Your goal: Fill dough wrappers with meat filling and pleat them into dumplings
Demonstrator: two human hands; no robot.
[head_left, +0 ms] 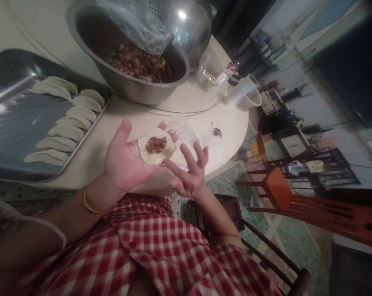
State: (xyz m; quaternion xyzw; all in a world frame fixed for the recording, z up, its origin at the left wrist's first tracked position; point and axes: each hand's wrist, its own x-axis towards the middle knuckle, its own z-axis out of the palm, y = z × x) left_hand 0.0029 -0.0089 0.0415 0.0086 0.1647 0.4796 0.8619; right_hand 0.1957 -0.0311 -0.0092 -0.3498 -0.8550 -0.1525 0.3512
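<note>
My left hand (119, 160) is palm up, fingers stretched out, and carries a round dumpling wrapper (145, 154) across its fingers. A small heap of brown meat filling (156, 144) sits in the middle of the wrapper. Close by on the right, my right hand (190, 170) has its fingers spread, with one fingertip at or very near the wrapper's lower edge; I cannot tell whether they touch. Beyond both hands stands a large metal bowl (142, 90) of filling (133, 61), a spoon (163, 50) stuck in it.
On the left, a metal tray (54, 174) holds several folded dumplings (65, 131). A metal colander (192, 24) is behind the bowl. Clear plastic (189, 131) lies on the table (232, 142) past my hands. A white basket (250, 100) stands at the right edge; an orange chair (277, 189) is beyond.
</note>
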